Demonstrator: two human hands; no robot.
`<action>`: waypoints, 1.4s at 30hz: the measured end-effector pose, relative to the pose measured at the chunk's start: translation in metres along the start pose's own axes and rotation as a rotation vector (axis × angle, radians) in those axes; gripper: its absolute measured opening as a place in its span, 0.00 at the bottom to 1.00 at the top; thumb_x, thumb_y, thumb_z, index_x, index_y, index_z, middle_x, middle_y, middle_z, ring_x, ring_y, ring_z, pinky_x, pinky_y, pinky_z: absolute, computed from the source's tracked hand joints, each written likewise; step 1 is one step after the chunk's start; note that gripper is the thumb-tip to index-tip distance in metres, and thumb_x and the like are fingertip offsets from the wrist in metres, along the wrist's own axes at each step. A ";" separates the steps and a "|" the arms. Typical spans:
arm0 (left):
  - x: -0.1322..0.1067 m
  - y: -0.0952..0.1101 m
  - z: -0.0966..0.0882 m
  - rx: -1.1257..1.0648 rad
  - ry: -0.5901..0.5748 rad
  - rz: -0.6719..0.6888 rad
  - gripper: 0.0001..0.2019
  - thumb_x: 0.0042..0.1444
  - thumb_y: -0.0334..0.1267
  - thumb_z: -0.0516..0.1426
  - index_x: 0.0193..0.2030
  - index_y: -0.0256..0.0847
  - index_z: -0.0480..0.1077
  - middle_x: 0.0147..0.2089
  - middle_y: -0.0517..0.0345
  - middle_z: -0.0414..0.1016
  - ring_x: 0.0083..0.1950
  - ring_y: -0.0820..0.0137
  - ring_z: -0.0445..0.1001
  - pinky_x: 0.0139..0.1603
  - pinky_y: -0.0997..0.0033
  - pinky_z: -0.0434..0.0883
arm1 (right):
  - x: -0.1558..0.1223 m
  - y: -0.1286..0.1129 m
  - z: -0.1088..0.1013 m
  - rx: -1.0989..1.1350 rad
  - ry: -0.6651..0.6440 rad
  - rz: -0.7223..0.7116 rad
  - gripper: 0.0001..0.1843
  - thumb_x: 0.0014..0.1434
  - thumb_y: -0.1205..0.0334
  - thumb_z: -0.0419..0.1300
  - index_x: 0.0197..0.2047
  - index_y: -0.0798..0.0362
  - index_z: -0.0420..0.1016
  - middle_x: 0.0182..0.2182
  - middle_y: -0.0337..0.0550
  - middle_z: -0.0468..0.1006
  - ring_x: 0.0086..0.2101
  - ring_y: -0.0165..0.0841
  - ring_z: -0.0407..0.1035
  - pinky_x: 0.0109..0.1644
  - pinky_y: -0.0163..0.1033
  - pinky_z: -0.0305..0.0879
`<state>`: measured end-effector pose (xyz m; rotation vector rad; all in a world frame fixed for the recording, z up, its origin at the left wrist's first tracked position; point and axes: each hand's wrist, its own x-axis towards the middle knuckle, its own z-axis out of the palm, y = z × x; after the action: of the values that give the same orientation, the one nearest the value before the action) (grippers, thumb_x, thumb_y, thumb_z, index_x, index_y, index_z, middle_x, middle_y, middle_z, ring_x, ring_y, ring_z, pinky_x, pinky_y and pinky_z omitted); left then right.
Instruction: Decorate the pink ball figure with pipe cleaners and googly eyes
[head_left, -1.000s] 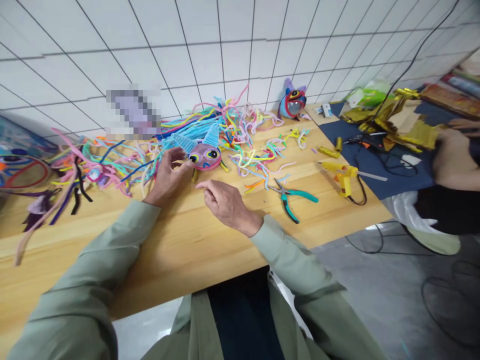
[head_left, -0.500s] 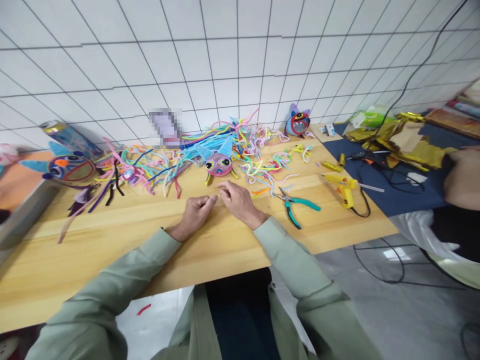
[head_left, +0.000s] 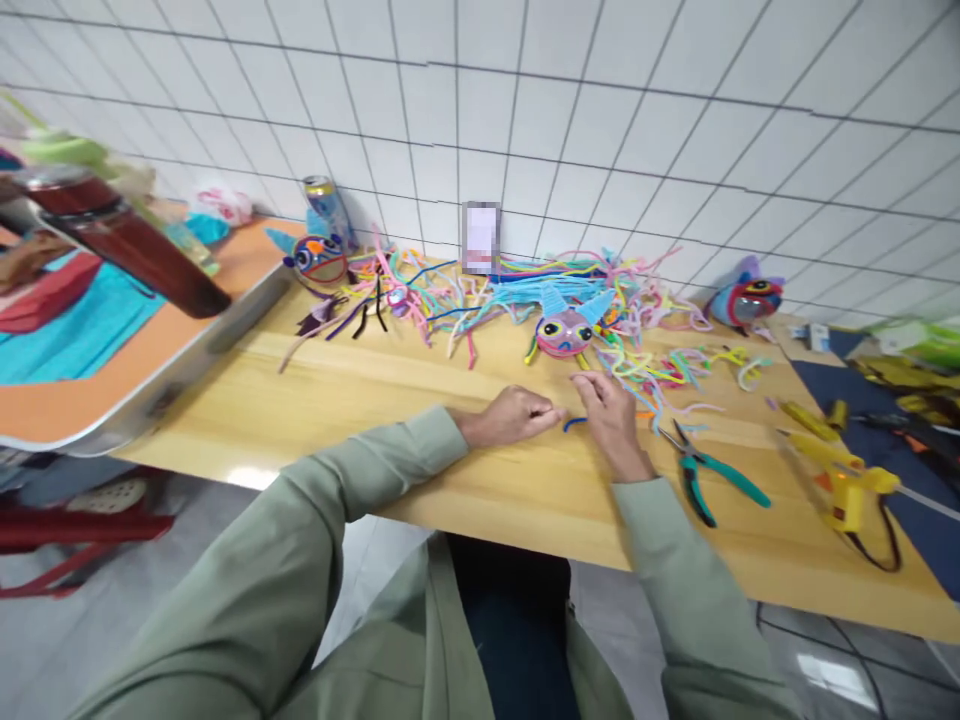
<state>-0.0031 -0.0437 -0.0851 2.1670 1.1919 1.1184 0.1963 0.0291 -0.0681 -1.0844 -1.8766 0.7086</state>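
My left hand (head_left: 517, 415) rests over the wooden table with its thumb and fingers pinched together. Whatever may be between its fingertips is too small to make out. Close by on its right, my right hand (head_left: 609, 415) is closed, fingers curled. A short piece of dark blue pipe cleaner (head_left: 574, 424) sticks out of it towards the left hand. Just beyond both hands sits a round purple animal head (head_left: 564, 332) with big eyes, light blue ears and a pink rim. Teal-handled pliers (head_left: 697, 462) lie open to the right of my right hand.
Loose coloured pipe cleaners (head_left: 442, 290) spread along the wall, with a phone (head_left: 481, 238) standing behind them. Two more animal heads, one left (head_left: 319, 262) and one right (head_left: 746, 298), flank the pile. A yellow glue gun (head_left: 844, 480) lies right; a dark red bottle (head_left: 142, 245) leans left.
The view has swung left, bringing the orange tray and bottle into sight. My hands have moved slightly apart, and the dark blue pipe cleaner now shows between them.
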 end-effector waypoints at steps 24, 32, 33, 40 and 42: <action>0.005 -0.001 0.004 0.063 -0.008 0.019 0.29 0.78 0.44 0.59 0.21 0.39 0.70 0.20 0.61 0.69 0.23 0.74 0.61 0.32 0.65 0.54 | 0.000 -0.003 -0.006 -0.087 -0.006 0.049 0.25 0.66 0.38 0.60 0.40 0.52 0.86 0.29 0.41 0.81 0.32 0.37 0.71 0.40 0.43 0.65; -0.001 -0.007 0.002 0.138 -0.014 0.105 0.29 0.79 0.45 0.57 0.22 0.40 0.70 0.21 0.59 0.72 0.22 0.74 0.61 0.31 0.64 0.52 | -0.003 -0.011 -0.006 -0.075 -0.013 0.016 0.24 0.69 0.38 0.60 0.39 0.50 0.86 0.28 0.42 0.83 0.30 0.37 0.70 0.37 0.42 0.64; -0.002 -0.007 0.000 0.165 -0.009 0.121 0.29 0.79 0.46 0.57 0.23 0.40 0.71 0.22 0.58 0.73 0.23 0.73 0.63 0.31 0.63 0.52 | -0.005 -0.013 -0.007 -0.077 -0.009 0.006 0.24 0.70 0.39 0.60 0.39 0.50 0.86 0.29 0.42 0.84 0.31 0.37 0.71 0.37 0.42 0.65; -0.010 -0.005 -0.013 0.221 0.067 0.093 0.29 0.81 0.46 0.52 0.25 0.41 0.72 0.22 0.56 0.73 0.23 0.72 0.66 0.30 0.64 0.51 | -0.025 -0.040 -0.009 -0.067 -0.102 -0.126 0.19 0.77 0.48 0.60 0.44 0.48 0.89 0.31 0.42 0.89 0.28 0.35 0.78 0.35 0.40 0.71; -0.013 -0.008 -0.015 0.220 0.090 0.024 0.29 0.81 0.45 0.51 0.25 0.41 0.72 0.21 0.57 0.72 0.22 0.72 0.66 0.30 0.65 0.52 | -0.032 -0.047 -0.009 -0.073 -0.157 -0.192 0.17 0.79 0.50 0.60 0.45 0.46 0.89 0.32 0.42 0.90 0.28 0.35 0.80 0.36 0.39 0.74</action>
<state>-0.0228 -0.0503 -0.0876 2.3193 1.3896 1.1541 0.1937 -0.0208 -0.0386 -0.8993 -2.1230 0.6336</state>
